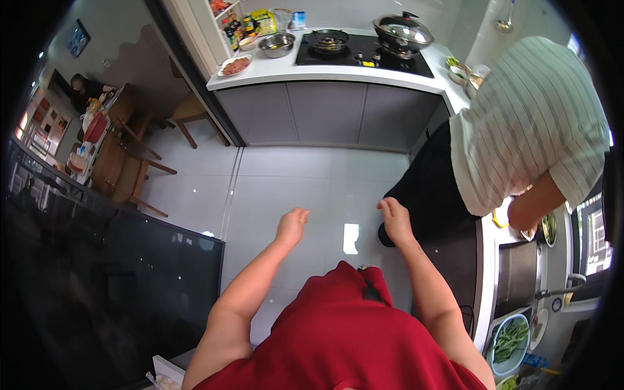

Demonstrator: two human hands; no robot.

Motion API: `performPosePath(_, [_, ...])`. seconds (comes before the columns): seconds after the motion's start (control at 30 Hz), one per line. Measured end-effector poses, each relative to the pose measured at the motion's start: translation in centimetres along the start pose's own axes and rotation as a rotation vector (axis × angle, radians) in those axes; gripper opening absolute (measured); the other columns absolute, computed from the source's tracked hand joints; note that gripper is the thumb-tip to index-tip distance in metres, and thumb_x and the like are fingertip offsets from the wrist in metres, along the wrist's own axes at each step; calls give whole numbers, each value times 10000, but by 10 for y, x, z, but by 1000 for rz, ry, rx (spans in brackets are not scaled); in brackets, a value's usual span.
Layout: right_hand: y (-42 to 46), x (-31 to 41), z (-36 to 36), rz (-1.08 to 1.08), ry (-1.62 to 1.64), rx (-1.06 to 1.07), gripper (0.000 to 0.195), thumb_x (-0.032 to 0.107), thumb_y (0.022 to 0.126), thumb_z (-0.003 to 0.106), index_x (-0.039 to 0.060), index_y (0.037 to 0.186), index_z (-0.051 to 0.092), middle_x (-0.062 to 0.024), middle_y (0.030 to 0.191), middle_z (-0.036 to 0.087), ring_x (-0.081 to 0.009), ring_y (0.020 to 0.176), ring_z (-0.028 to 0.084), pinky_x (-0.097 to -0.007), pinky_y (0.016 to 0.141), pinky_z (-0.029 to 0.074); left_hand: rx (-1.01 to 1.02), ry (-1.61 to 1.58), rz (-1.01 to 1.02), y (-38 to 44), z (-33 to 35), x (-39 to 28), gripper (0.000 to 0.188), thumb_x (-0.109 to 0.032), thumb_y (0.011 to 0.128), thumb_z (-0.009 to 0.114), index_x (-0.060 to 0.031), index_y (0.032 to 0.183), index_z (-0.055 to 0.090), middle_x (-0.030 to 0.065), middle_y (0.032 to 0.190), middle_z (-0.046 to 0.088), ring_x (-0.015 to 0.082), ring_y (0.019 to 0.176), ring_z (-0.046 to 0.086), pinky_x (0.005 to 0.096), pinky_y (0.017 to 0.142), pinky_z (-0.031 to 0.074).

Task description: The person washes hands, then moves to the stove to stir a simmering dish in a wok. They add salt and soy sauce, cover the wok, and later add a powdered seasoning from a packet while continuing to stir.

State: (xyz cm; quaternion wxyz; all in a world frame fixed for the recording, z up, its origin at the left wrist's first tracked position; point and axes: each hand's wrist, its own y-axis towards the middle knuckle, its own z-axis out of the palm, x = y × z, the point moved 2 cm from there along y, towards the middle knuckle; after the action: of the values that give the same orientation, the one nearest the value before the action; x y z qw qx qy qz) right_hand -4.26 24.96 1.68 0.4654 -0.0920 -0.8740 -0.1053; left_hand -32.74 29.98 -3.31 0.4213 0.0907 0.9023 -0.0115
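My left hand [292, 226] is raised in front of me over the pale tiled floor [287, 195], fingers curled, with nothing in it. My right hand [396, 222], also curled and holding nothing, is close to the dark trousers [424, 190] of another person in a striped top [526, 122]. Both hands are apart from each other. Beyond them runs a white counter [273, 70] with a black gas hob [360, 53]. A lidded wok [403, 34] stands on its right burner. Left of the hob are a steel bowl [277, 45] and a plate of raw meat [236, 65].
The other person leans over the right counter [487, 273], which has a sink [517, 280] and a blue basin [496, 348] of green vegetables. A dark glossy panel [146, 273] stands at left. Wooden chairs [124, 183] and a seated person [85, 92] are beyond the doorway.
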Motion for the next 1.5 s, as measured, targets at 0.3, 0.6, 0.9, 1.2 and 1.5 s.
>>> performPosePath(0.3, [140, 121, 102, 118, 416, 701, 465, 465, 937, 437, 37, 870, 607, -56, 856, 604, -180, 784, 551, -344, 759, 464, -171, -401, -84, 52, -106, 64, 197, -38, 707, 642, -62, 613, 470, 52, 816, 561, 144, 743, 526, 276, 624, 392])
performPosePath(0.6, [272, 135, 143, -193, 625, 910, 299, 260, 953, 466, 71, 1137, 607, -100, 1212, 586, -212, 1090, 572, -351, 920, 453, -14, -1340, -408, 186, -156, 70, 127, -76, 839, 615, -53, 964, 610, 147, 1163, 569, 279, 1140, 518, 429, 974, 418])
performPosePath(0.9, [384, 69, 129, 1, 464, 607, 279, 199, 929, 522, 78, 1165, 607, -76, 1195, 600, -198, 1113, 553, -332, 925, 444, -84, -342, -342, 285, -94, 75, 203, -107, 824, 645, -86, 1026, 662, 163, 1217, 566, 283, 1172, 510, 376, 983, 397])
performPosePath(1.2, [468, -63, 115, -248, -87, 181, 219, 138, 924, 523, 66, 1097, 638, -73, 1191, 592, -202, 1075, 558, -301, 898, 449, -81, 307, -9, 391, -77, 139, 187, -127, 836, 642, -24, 991, 656, 127, 1134, 614, 249, 1069, 574, 324, 910, 443])
performPosePath(1.5, [528, -17, 50, 417, 662, 614, 225, 214, 922, 557, 99, 1089, 656, -40, 1138, 619, -158, 1071, 551, -301, 898, 436, 287, -149, -118, 537, -7, 62, 219, -141, 842, 624, -46, 1039, 643, 131, 1068, 641, 238, 1013, 603, 326, 828, 469])
